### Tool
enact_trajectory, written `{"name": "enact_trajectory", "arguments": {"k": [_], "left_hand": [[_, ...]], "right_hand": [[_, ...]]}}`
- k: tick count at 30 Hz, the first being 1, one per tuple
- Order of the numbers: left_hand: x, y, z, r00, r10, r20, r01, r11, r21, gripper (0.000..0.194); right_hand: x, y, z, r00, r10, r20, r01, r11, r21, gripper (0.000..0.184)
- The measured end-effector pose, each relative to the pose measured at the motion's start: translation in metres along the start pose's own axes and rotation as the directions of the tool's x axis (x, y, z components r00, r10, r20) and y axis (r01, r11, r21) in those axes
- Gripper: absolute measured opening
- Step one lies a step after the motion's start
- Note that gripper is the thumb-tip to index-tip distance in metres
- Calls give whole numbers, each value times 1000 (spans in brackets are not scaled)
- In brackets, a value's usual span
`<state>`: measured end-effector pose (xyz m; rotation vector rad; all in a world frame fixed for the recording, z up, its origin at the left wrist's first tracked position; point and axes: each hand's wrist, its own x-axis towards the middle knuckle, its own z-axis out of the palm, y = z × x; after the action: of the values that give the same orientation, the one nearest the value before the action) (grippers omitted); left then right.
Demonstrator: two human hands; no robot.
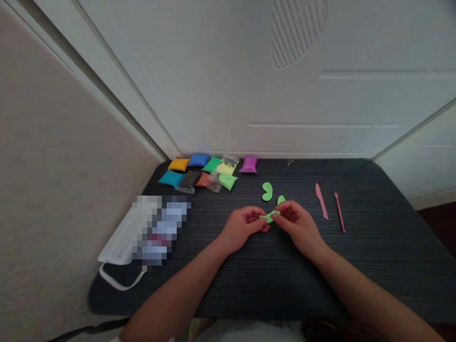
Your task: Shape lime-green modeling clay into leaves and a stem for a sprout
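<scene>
Between the fingertips of both hands is a small strip of light green modelling clay point(270, 217), held just above the dark table. My left hand point(245, 225) pinches its left end, and my right hand point(296, 222) pinches the other end. Just beyond the fingers lies a heart-like green clay piece point(269, 192) with a notch on its left side. Another green clay piece point(281, 199) shows behind my right fingers, its lower part hidden by them.
Clay packets in several colours, including a purple packet point(249, 164), lie along the back left of the table point(270, 285). To the right rest a pink plastic knife point(321, 202) and a thin pink modelling tool point(339, 212). A white face mask point(121, 237) lies at the left edge, beside a blurred-out patch.
</scene>
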<state>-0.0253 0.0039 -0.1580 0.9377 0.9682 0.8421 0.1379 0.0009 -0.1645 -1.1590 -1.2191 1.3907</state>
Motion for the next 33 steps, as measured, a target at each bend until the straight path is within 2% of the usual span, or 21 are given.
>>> {"name": "enact_trajectory", "arguments": {"k": [3, 6, 9, 11, 16, 21, 26, 30, 33], "left_hand": [[0, 0, -1, 1000, 9, -24, -9, 1000, -1, 16], [2, -4, -5, 999, 18, -40, -18, 1000, -15, 17], [4, -7, -7, 998, 19, -53, -21, 999, -43, 18], [4, -8, -6, 999, 17, -51, -21, 998, -66, 19], [1, -7, -3, 1000, 13, -7, -13, 995, -103, 19], [1, -7, -3, 1000, -11, 21, 14, 992, -128, 21], [2, -8, -4, 999, -19, 42, 24, 992, -121, 21], [2, -7, -2, 999, -25, 29, 27, 995, -93, 19], [2, -5, -1, 999, -35, 10, 36, 996, -87, 20]], "right_hand": [[4, -4, -7, 997, -17, -74, 20, 999, 42, 16], [9, -7, -14, 989, -16, -149, 42, 985, 168, 18], [11, -7, -18, 992, 13, -128, 20, 966, 258, 19], [10, -6, -16, 996, 40, -79, -20, 971, 237, 17], [2, -1, -4, 992, 111, 61, -114, 992, 59, 13], [0, -1, 1, 992, 107, 62, -114, 986, 125, 20], [1, -2, 1, 978, 155, 142, -156, 988, -3, 19], [2, -1, -2, 991, 105, 89, -103, 994, -28, 15], [5, -1, -7, 996, 89, 6, -89, 995, 53, 14]]}}
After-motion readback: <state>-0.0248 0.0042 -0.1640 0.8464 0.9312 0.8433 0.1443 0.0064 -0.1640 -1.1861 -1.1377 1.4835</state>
